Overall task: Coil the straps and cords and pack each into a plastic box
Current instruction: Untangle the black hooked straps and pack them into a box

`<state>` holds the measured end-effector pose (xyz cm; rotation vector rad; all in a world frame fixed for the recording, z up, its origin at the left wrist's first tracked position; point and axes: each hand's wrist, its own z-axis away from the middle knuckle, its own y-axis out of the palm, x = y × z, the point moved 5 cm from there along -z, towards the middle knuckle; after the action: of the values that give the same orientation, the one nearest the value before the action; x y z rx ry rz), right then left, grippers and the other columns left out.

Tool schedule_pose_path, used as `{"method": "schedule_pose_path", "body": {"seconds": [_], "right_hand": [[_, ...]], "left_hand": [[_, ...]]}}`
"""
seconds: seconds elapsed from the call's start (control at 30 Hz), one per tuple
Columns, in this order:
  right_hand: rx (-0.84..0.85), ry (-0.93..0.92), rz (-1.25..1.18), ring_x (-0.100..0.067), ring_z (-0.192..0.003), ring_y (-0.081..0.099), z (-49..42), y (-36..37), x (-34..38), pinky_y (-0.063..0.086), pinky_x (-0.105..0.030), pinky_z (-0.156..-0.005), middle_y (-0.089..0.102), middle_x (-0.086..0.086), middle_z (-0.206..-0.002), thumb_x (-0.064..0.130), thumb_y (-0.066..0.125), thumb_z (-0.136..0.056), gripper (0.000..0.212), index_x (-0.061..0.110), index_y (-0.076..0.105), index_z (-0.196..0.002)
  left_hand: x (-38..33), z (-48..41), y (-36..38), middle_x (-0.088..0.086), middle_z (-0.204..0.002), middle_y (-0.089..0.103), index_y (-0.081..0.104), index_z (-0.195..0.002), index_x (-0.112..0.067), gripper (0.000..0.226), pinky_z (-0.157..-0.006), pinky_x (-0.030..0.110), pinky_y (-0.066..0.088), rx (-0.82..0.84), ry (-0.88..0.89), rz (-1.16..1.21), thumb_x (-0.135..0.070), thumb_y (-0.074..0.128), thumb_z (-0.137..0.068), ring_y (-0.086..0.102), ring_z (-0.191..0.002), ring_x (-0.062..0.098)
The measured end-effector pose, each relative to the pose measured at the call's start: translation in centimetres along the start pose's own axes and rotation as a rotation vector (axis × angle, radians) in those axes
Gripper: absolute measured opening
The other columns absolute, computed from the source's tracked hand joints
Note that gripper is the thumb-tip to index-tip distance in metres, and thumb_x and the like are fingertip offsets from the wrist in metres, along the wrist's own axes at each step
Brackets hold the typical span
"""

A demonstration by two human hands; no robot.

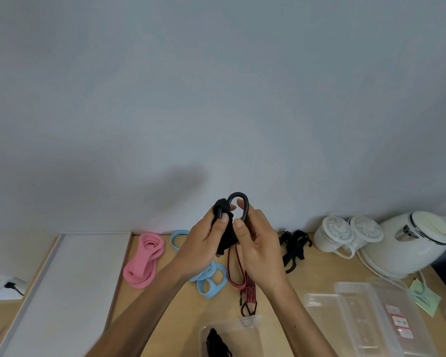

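Fingers [223, 219] of the left hand [204, 243] and right hand [258, 243] grip the bunched black cord [225, 238] above the desk [319, 274]. Any slackening, I judge, lets the springy coil unwind before it reaches the near plastic box [255, 328].

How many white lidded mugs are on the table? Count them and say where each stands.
2. The left mug stands near the wall, right of the black straps; the right mug stands beside it, by the white kettle. Others could hide behind the kettle.

the wooden table [319, 274] carries a pink strap [142, 261], blue straps [211, 284], clear boxes [366, 318], a kettle [410, 243] and cups [337, 235].
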<state>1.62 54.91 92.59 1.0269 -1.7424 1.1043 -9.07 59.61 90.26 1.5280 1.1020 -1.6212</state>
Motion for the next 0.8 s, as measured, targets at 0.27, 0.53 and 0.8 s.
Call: {"method": "schedule_pose_path", "body": {"seconds": [0.27,0.53,0.8], "right_hand": [[0.003,0.082,0.021,-0.016,-0.084,0.054,0.0,0.1,-0.4,0.048,-0.026,-0.075,0.060,-0.001,-0.084,0.016,0.049,-0.097,0.026,0.039,0.059,-0.103],[-0.037,0.130,0.076,-0.017,-0.085,0.056,0.5,0.8,-0.7,0.051,-0.038,-0.075,0.064,-0.001,-0.085,0.029,0.045,-0.091,0.022,0.026,0.062,-0.104],[-0.143,0.201,0.025,-0.016,-0.090,0.056,0.7,0.8,-0.1,0.046,-0.021,-0.072,0.062,-0.003,-0.093,0.018,0.052,-0.095,0.010,0.026,0.056,-0.092]], "left_hand": [[0.6,0.0,0.3,0.000,-0.097,0.067,0.061,-0.108,-0.026,0.024,-0.079,0.023,0.050,-0.046,-0.100,0.180,-0.030,0.037,-0.101,0.063,-0.095,0.010],[0.0,-0.4,-0.3,-0.012,-0.067,0.056,0.055,-0.080,-0.032,0.035,-0.061,0.010,0.041,-0.184,-0.034,0.050,-0.013,0.035,-0.101,0.053,-0.065,-0.001],[-0.5,-0.3,-0.5,-0.007,-0.081,0.058,0.053,-0.097,-0.033,0.024,-0.067,0.020,0.046,-0.247,0.060,-0.020,-0.016,0.037,-0.100,0.053,-0.071,0.005]]}}
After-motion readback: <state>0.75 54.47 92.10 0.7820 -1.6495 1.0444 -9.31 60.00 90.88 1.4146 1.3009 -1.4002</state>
